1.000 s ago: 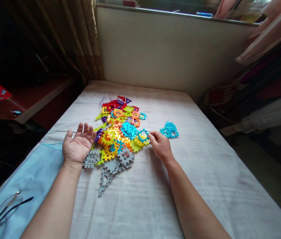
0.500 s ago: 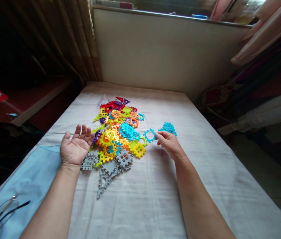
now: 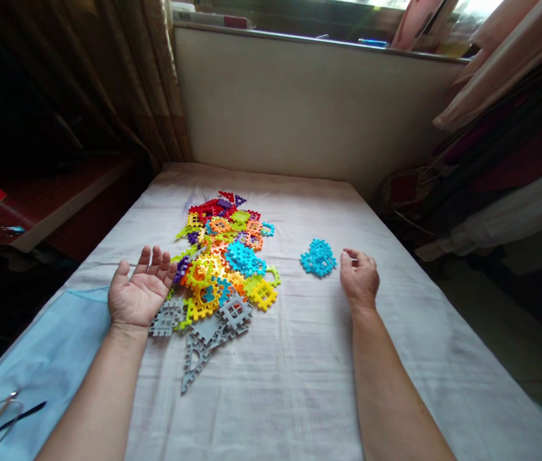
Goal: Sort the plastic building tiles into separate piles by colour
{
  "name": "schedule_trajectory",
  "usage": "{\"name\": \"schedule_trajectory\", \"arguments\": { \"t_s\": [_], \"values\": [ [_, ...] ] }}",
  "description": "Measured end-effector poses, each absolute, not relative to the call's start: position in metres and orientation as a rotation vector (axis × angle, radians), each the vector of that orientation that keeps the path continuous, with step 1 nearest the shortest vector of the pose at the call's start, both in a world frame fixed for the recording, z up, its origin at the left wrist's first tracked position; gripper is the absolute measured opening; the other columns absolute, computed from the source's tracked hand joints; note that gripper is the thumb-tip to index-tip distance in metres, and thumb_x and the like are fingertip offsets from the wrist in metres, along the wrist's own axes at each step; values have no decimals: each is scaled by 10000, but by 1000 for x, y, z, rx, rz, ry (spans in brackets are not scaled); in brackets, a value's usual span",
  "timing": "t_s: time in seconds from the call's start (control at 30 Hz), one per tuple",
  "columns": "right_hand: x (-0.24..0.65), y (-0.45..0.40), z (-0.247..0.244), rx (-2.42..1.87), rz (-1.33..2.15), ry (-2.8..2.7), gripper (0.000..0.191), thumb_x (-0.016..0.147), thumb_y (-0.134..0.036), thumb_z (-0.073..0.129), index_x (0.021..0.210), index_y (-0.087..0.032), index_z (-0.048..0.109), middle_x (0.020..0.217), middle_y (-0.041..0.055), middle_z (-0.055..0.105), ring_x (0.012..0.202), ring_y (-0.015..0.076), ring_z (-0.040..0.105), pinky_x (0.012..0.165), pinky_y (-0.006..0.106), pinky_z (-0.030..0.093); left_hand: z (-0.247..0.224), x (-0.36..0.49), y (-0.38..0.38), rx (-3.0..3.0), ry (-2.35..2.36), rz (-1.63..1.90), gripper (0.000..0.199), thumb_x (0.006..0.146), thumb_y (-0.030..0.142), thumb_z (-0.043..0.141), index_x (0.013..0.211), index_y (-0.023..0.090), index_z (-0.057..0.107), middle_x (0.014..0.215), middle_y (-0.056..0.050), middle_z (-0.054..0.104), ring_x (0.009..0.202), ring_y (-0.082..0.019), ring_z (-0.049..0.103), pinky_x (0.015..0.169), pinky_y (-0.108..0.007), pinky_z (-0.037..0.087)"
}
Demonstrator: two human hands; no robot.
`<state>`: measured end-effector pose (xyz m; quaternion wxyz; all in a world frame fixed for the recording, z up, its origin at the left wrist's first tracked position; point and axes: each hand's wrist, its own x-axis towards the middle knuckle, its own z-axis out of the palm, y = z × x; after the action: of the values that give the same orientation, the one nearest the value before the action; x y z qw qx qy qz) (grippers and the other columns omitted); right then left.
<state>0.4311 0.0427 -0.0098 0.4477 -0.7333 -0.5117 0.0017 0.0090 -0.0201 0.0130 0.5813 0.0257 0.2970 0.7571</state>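
My left hand [image 3: 142, 288] lies palm up with its fingers spread, holding nothing, at the left edge of a mixed heap of flat plastic interlocking pieces [image 3: 213, 256]. Just right of the small stack of blue interlocking pieces [image 3: 318, 258], my right hand [image 3: 360, 275] is raised with its fingers curled in. No piece shows in it. More blue pieces [image 3: 245, 258] lie in the heap among yellow, orange, red and purple ones. Grey pieces [image 3: 208, 328], one of them triangular, are at the heap's near end.
A pale sheet [image 3: 290, 384] covers the bed-like surface. Light blue cloth [image 3: 69, 339] and a pair of glasses [image 3: 2, 419] lie at the left. Beyond the far edge stands a wall [image 3: 300, 109]; curtains [image 3: 136, 77] hang at the left, with hanging clothes [image 3: 506, 83] at the right.
My right hand has let go of a blue frame-shaped piece, which now lies with the small blue stack, and has drawn off to the right. The left hand stays open.
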Motion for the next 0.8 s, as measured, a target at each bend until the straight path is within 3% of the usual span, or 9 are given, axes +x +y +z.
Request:
{"name": "schedule_trajectory", "arguments": {
  "t_s": [0.2,0.33,0.5,0.6,0.7,0.8],
  "values": [
    [371,34,-12,-1427,103,-1650,266,889,-322,485,910,-210,726,923,85,706,885,219,653,854,360,529,10,7,-20,76,666,1768,379,937,477,440,1109,201,635,997,-76,761,927,-231,732,788,-395,606],
    [329,22,-21,-1266,228,-1876,255,895,-273,538,1068,-232,720,1105,93,716,1048,235,649,959,392,513,12,8,-20,54,656,1761,367,941,455,427,1119,206,630,998,-78,762,934,-235,731,786,-405,607],
    [309,15,-35,-1321,222,-1997,374,858,-318,641,1223,-241,680,1319,124,644,1258,304,550,1045,499,446,13,8,-20,36,651,1764,380,939,442,410,1144,203,622,999,-84,762,931,-242,731,779,-414,608],
    [306,15,-41,-1350,224,-2003,266,841,-299,663,1094,-250,730,1297,121,657,1272,318,538,1034,525,442,12,6,-20,37,636,1761,377,934,432,426,1163,200,614,1014,-89,761,938,-247,730,790,-423,606],
    [304,14,-43,-1275,259,-1968,145,847,-243,642,947,-255,746,1223,96,694,1191,275,596,1025,484,459,9,4,-20,38,621,1759,377,935,429,429,1169,195,610,1027,-95,759,942,-253,730,793,-431,606],
    [305,16,-41,-1226,253,-1940,140,856,-234,623,933,-255,738,1201,95,699,1151,257,616,1020,464,468,5,1,-20,48,597,1749,371,928,424,452,1188,207,604,1054,-99,755,968,-258,726,817,-442,601]
  ]
}}
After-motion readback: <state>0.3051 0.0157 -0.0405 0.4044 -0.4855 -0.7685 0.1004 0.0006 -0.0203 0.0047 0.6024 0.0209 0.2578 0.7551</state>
